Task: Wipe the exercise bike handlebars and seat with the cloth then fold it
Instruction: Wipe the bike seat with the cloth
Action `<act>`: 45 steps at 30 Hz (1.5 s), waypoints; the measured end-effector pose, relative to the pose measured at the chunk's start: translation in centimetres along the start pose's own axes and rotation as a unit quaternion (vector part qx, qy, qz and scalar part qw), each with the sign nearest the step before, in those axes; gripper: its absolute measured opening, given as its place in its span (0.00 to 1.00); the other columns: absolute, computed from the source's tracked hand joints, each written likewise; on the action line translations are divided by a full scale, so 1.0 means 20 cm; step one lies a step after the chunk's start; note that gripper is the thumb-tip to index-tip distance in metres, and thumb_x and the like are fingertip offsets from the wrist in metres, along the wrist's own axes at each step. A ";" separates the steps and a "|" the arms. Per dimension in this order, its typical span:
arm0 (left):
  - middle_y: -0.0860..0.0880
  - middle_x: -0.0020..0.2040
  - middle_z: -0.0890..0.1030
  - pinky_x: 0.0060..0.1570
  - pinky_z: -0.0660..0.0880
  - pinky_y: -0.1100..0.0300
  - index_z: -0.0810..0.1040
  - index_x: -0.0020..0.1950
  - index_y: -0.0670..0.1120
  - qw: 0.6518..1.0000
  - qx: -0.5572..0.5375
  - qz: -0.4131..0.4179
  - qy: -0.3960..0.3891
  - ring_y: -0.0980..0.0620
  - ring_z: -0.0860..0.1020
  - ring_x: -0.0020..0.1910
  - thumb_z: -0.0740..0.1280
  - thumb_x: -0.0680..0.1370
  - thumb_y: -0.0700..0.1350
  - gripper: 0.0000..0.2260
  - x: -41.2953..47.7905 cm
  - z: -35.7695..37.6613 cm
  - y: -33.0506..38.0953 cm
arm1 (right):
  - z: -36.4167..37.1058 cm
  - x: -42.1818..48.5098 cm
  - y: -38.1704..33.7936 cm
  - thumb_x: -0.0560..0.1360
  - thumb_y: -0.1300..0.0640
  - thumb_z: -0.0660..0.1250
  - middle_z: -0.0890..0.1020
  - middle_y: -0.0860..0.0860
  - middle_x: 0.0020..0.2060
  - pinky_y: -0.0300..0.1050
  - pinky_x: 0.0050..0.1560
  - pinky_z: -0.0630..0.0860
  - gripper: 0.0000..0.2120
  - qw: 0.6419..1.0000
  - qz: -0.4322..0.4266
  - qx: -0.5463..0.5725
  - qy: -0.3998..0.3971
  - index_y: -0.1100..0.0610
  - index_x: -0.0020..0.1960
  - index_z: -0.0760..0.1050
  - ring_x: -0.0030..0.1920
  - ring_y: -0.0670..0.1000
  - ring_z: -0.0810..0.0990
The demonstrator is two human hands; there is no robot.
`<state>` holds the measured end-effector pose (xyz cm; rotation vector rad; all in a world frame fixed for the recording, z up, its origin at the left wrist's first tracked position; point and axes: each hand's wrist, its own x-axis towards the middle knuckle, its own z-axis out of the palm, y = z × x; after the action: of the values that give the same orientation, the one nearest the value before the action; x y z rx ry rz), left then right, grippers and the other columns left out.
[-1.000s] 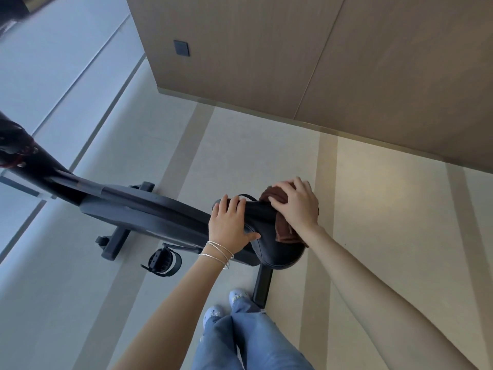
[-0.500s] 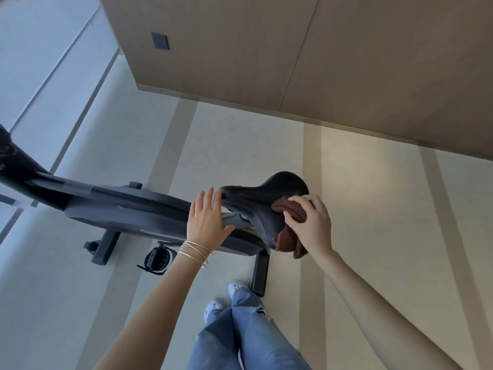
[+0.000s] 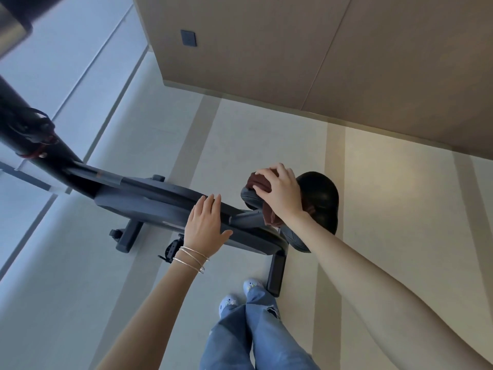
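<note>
Head view, looking steeply down. We see the exercise bike standing on a pale striped floor, its dark frame running from the upper left toward the seat at centre right.

Right hand: palm down on the front part of the seat, pressing a dark reddish-brown cloth against it. The fingers are curled over the bunched cloth and grip it; part of the cloth hangs down past the wrist on the near side of the seat. The rear of the seat shows bare and black beyond the knuckles.

Left hand: flat, fingers straight and together, thumb spread to the side, holding nothing. It lies over the frame just ahead of the seat; we cannot tell whether the palm actually touches the frame or sits just above it. Thin silver bangles circle the left wrist.

Below the frame, a pedal is partly hidden by the left forearm. The front stabiliser foot and the rear one rest on the floor. The person's blue jeans and light shoes stand just beside the rear foot.

Handlebars: only the dark post at the far left shows. A tan panelled wall with a small dark switch plate fills the top.
</note>
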<state>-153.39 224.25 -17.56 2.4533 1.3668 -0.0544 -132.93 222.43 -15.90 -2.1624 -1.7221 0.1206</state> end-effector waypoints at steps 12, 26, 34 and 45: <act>0.45 0.72 0.65 0.69 0.63 0.51 0.56 0.74 0.46 0.986 0.089 0.141 0.029 0.44 0.64 0.71 0.70 0.71 0.54 0.37 0.22 -0.07 0.20 | -0.20 -0.57 0.26 0.66 0.55 0.74 0.79 0.53 0.49 0.44 0.38 0.78 0.14 0.999 0.020 -0.004 0.044 0.54 0.52 0.80 0.45 0.54 0.77; 0.47 0.66 0.72 0.58 0.73 0.53 0.63 0.71 0.46 0.989 0.014 0.150 0.007 0.46 0.71 0.65 0.68 0.72 0.58 0.32 0.34 -0.02 0.35 | -0.17 -0.03 0.36 0.69 0.50 0.71 0.78 0.53 0.48 0.49 0.40 0.77 0.14 0.992 0.103 -0.056 0.056 0.52 0.53 0.79 0.48 0.57 0.76; 0.45 0.65 0.72 0.57 0.73 0.53 0.63 0.70 0.45 0.992 0.030 0.118 0.005 0.45 0.71 0.63 0.68 0.72 0.59 0.33 0.33 -0.02 0.40 | -0.22 -0.31 0.35 0.68 0.51 0.71 0.77 0.52 0.52 0.49 0.43 0.77 0.17 0.989 0.126 -0.022 0.075 0.50 0.56 0.77 0.48 0.57 0.75; 0.46 0.63 0.74 0.58 0.72 0.54 0.68 0.67 0.44 0.995 0.025 0.092 -0.004 0.46 0.72 0.62 0.71 0.69 0.59 0.32 0.33 -0.03 0.43 | -0.17 -0.21 0.45 0.68 0.50 0.71 0.79 0.51 0.47 0.47 0.38 0.76 0.11 0.983 0.125 -0.030 0.135 0.49 0.50 0.79 0.46 0.57 0.75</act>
<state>-142.70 225.72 -15.89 2.6058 1.1428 -0.0542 -124.72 216.03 -16.37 -2.3089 -1.3192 -0.1554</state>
